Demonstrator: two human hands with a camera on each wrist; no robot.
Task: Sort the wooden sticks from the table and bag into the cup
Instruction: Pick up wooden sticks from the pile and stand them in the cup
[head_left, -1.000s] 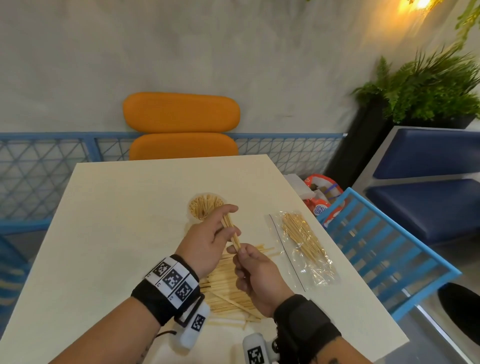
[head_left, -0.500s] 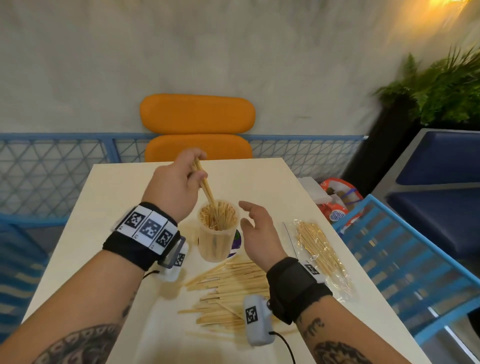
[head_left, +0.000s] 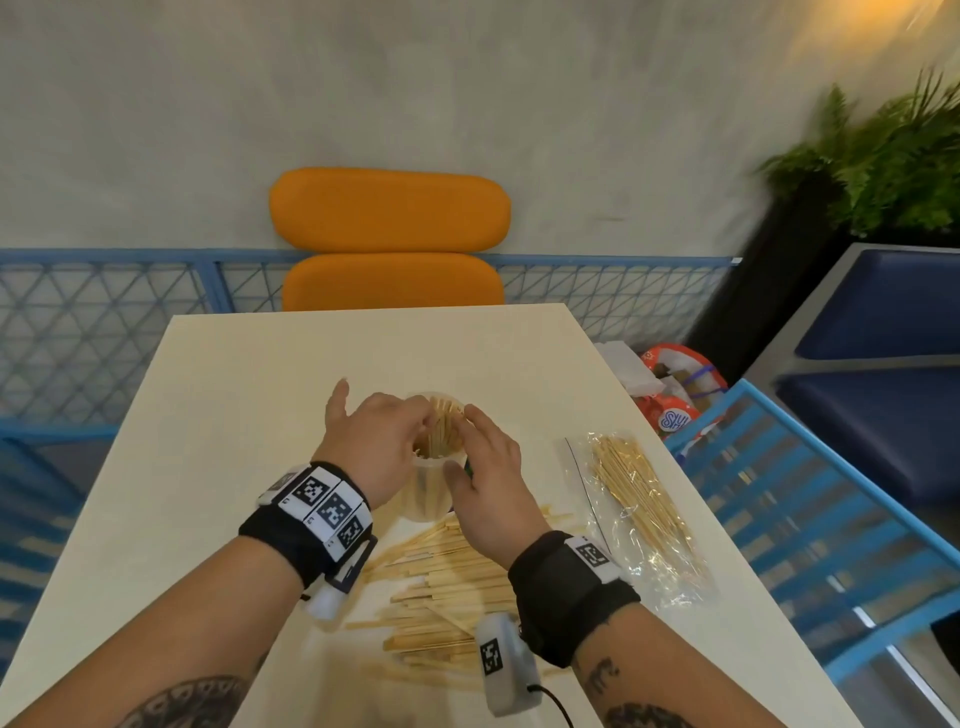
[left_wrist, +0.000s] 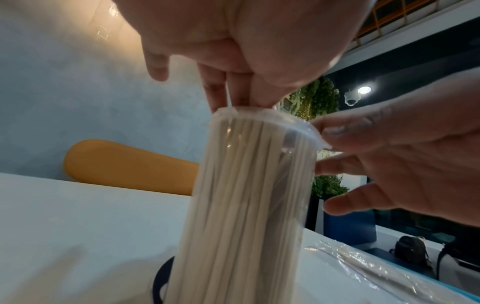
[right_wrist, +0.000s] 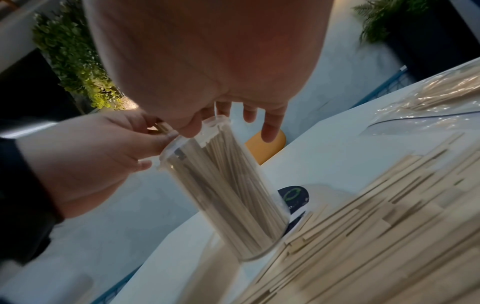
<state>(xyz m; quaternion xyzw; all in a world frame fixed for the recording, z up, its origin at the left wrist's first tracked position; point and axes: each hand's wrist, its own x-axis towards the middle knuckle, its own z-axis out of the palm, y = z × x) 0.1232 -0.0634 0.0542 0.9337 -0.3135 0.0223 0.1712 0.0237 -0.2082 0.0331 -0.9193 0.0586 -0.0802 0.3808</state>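
A clear plastic cup (head_left: 426, 499) packed with upright wooden sticks stands mid-table. My left hand (head_left: 423, 434) reaches over its mouth from the left and pinches a few sticks (right_wrist: 163, 125) at the rim. From the right, my right hand (head_left: 470, 441) touches the cup's rim with relaxed, spread fingers (left_wrist: 335, 133) and holds nothing. A loose pile of flat wooden sticks (head_left: 452, 582) lies just in front of the cup, partly under my right wrist. A clear plastic bag (head_left: 644, 509) of thin sticks lies to the right.
The cup stands on a dark round label (right_wrist: 294, 195). A blue slatted chair (head_left: 810, 525) is close to the table's right edge, with a red bag (head_left: 675, 384) beyond it. An orange chair (head_left: 389, 239) and a blue mesh fence (head_left: 104, 322) stand behind the table (head_left: 234, 415).
My left hand has carried its sticks from the pile to above the cup and lowered them into it. My right hand let go of them and moved up to the cup's rim.
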